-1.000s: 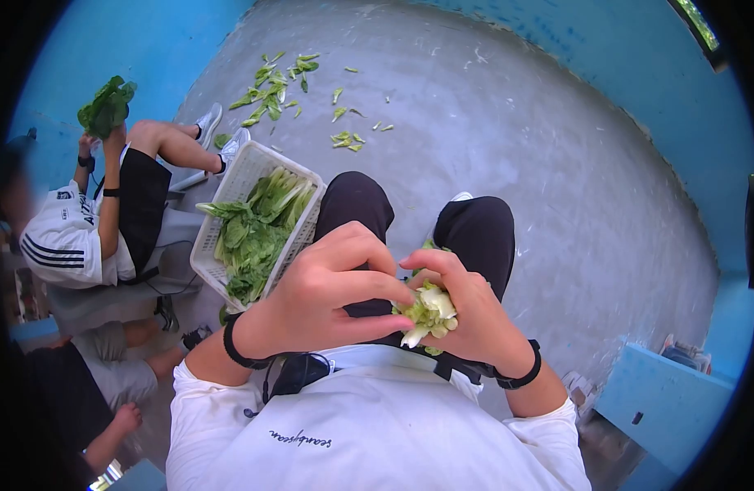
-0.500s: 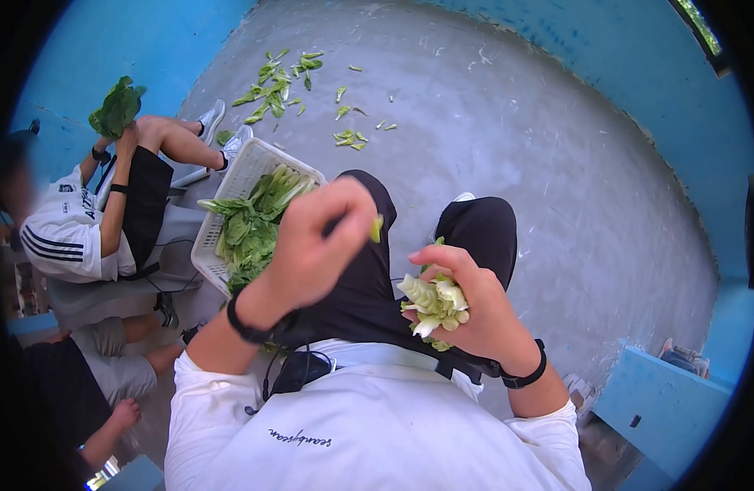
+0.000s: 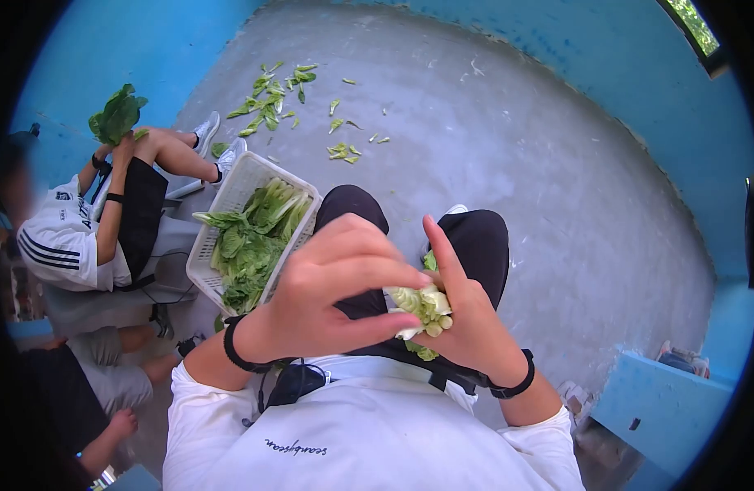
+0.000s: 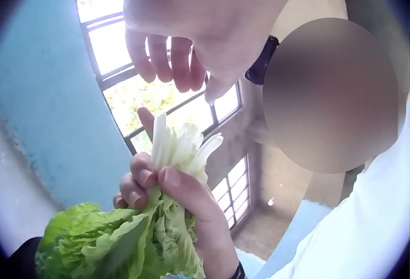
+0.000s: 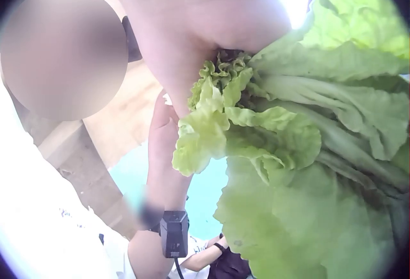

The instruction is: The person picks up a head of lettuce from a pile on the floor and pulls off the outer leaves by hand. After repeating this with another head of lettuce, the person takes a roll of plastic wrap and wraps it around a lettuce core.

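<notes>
My right hand (image 3: pixel 475 323) grips a bunch of lettuce (image 3: pixel 430 307) over my lap, with its index finger stretched out. In the left wrist view the pale stalk ends (image 4: pixel 182 144) stick up past the thumb, and green leaves (image 4: pixel 122 240) hang below the fist. My left hand (image 3: pixel 336 286) hovers at the stalk ends, thumb and fingers apart around them in the head view. From the left wrist its fingers (image 4: pixel 182 67) look loosely bent, with a gap above the stalks. Broad ruffled leaves (image 5: pixel 288 221) fill much of the right wrist view.
A white plastic basket (image 3: pixel 203 258) of leafy greens (image 3: pixel 250 245) stands beside my left knee. Torn leaf pieces (image 3: pixel 266 102) lie scattered on the grey floor (image 3: pixel 475 131). At the left, a seated person (image 3: pixel 74 237) holds up green leaves (image 3: pixel 119 114). Blue walls surround the floor.
My left hand swung away to the left with a small yellow-green piece, then came back to the stalk ends without it. My right index finger has straightened upward.
</notes>
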